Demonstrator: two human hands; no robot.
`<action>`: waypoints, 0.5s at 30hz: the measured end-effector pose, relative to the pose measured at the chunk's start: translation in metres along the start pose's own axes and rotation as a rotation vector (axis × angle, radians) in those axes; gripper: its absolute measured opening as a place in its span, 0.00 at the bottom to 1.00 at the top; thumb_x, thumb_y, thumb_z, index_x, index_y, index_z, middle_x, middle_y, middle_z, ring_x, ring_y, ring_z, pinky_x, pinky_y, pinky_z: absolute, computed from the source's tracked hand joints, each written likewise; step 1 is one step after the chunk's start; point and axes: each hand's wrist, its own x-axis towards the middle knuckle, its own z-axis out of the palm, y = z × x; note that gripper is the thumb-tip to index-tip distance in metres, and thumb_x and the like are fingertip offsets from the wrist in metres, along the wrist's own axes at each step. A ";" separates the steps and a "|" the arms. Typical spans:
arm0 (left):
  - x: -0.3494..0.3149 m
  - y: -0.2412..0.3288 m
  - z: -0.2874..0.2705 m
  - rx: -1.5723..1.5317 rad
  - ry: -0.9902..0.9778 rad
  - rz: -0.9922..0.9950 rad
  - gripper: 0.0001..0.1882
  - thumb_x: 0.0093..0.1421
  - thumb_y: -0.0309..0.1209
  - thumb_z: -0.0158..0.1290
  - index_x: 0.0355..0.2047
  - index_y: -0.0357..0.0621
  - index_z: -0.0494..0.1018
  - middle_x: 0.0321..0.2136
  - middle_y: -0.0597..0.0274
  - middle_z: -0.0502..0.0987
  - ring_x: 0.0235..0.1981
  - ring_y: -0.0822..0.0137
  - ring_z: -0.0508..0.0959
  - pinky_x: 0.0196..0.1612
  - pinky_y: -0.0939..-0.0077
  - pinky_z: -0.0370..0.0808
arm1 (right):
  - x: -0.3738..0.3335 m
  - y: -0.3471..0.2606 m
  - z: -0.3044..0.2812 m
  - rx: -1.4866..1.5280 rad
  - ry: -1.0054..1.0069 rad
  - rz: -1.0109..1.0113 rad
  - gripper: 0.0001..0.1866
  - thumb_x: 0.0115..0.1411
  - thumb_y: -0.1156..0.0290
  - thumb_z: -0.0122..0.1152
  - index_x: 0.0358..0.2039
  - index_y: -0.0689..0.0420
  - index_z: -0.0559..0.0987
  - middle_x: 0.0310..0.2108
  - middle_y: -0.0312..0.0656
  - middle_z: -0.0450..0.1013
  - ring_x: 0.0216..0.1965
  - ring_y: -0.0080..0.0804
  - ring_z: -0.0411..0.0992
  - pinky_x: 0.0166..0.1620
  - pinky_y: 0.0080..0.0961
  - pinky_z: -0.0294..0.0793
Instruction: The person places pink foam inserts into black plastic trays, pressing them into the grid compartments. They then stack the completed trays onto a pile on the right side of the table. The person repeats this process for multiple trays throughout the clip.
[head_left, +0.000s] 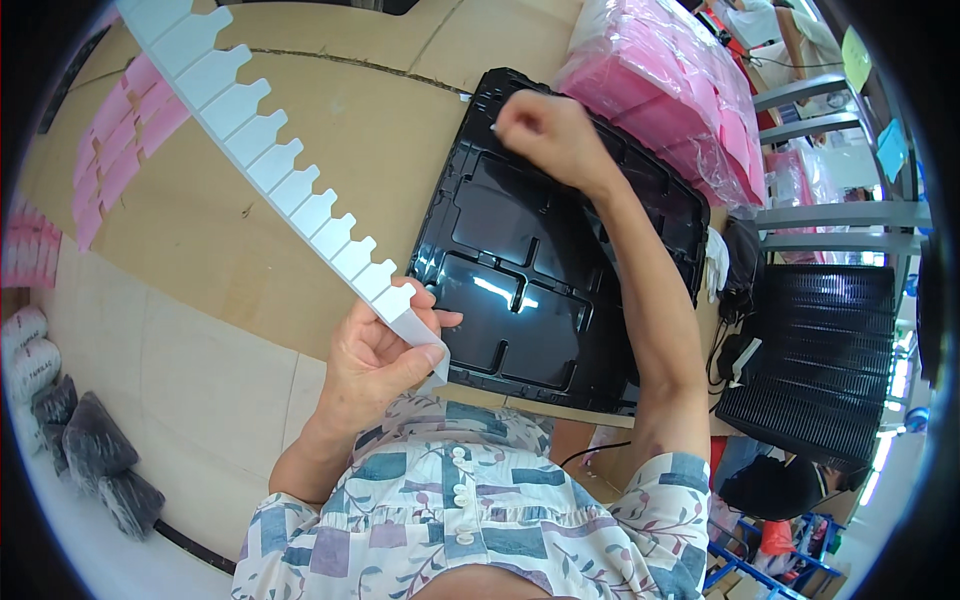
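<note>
My left hand [372, 352] grips the lower end of a long strip of white die-cut adhesive tabs [290, 190] between thumb and fingers. The strip slants up and away to the far left, its tabs in a row along one edge; its loose tail curls below my thumb. A shiny black plastic tray [490, 225] with moulded compartments lies on the table in front of me. Over the tray's far left part my right hand [552, 138] is closed, slightly blurred. A tiny white bit shows at its fingertips, too small to make out.
Pink packs in clear plastic [665, 100] stand behind the tray. Pink strips [130, 135] lie at the table's far left. A stack of black trays [815, 365] stands at the right, beside grey rails [845, 215]. Dark bags [97, 435] sit at the lower left.
</note>
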 end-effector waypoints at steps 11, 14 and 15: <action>0.006 0.004 0.018 0.180 0.047 -0.068 0.33 0.56 0.15 0.57 0.61 0.39 0.59 0.50 0.60 0.70 0.43 0.73 0.74 0.48 0.75 0.73 | -0.086 -0.085 -0.015 1.194 -0.069 0.573 0.04 0.63 0.78 0.51 0.36 0.58 0.75 0.27 0.35 0.69 0.17 0.09 0.53 0.17 0.09 0.49; 0.017 0.008 0.024 0.337 0.053 -0.039 0.34 0.56 0.16 0.57 0.62 0.37 0.58 0.44 0.61 0.73 0.37 0.77 0.73 0.42 0.80 0.72 | -0.091 -0.122 0.004 1.170 -0.131 0.642 0.05 0.66 0.72 0.53 0.39 0.57 0.75 0.25 0.28 0.63 0.19 0.08 0.51 0.19 0.08 0.50; 0.018 0.007 0.026 0.352 0.053 0.001 0.34 0.56 0.17 0.57 0.63 0.37 0.58 0.39 0.64 0.74 0.34 0.78 0.73 0.39 0.82 0.72 | -0.095 -0.126 0.012 1.166 -0.142 0.637 0.06 0.67 0.70 0.54 0.39 0.57 0.75 0.24 0.27 0.63 0.19 0.08 0.51 0.19 0.08 0.50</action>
